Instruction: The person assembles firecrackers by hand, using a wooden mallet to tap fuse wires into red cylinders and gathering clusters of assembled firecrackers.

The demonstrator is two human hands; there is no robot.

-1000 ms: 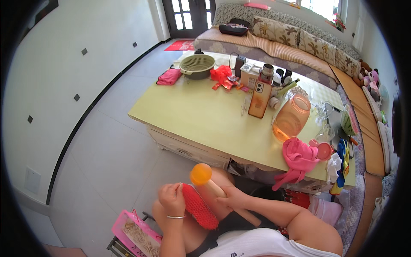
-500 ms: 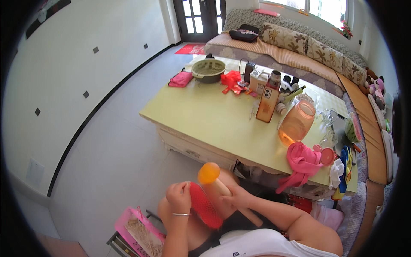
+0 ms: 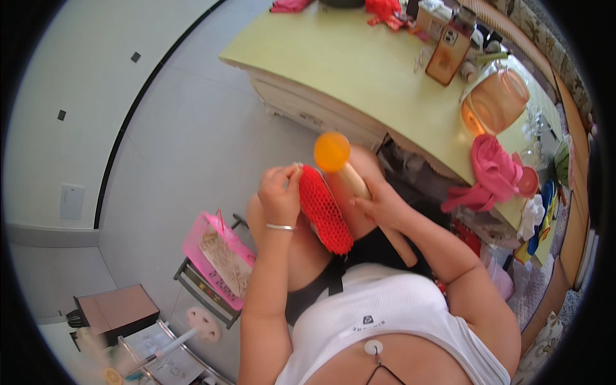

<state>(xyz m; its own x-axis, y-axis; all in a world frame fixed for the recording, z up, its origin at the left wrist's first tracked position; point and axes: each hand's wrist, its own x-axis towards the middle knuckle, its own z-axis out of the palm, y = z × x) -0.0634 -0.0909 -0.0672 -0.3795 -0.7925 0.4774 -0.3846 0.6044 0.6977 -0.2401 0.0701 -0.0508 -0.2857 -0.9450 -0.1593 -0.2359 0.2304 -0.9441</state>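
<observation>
Across my thighs lies a long red mesh piece point(image 3: 326, 212), rounded like a shoe sole. At its far end, my left hand point(image 3: 278, 194) is closed, with finger and thumb pinched on the tip; a tiny pale bit shows at the fingertips. My right hand point(image 3: 385, 202) is wrapped round the pale handle of a mallet point(image 3: 332, 152). The mallet's round orange head points away from me, above the far end of the mesh piece and apart from it. Part of the handle sticks out behind my right hand toward my lap.
A pale green table point(image 3: 359, 70) stands ahead. On its right are an orange glass jar point(image 3: 495, 101), a phone point(image 3: 448, 56) and a pink cloth point(image 3: 493, 172) hanging over the edge. At my left, a pink basket point(image 3: 208, 224) of straw-like strips sits on a low stool point(image 3: 202, 289).
The view has tipped down, so the table sits higher and more of my lap shows. Both hands keep their holds, and the mallet still hovers near the mesh piece.
</observation>
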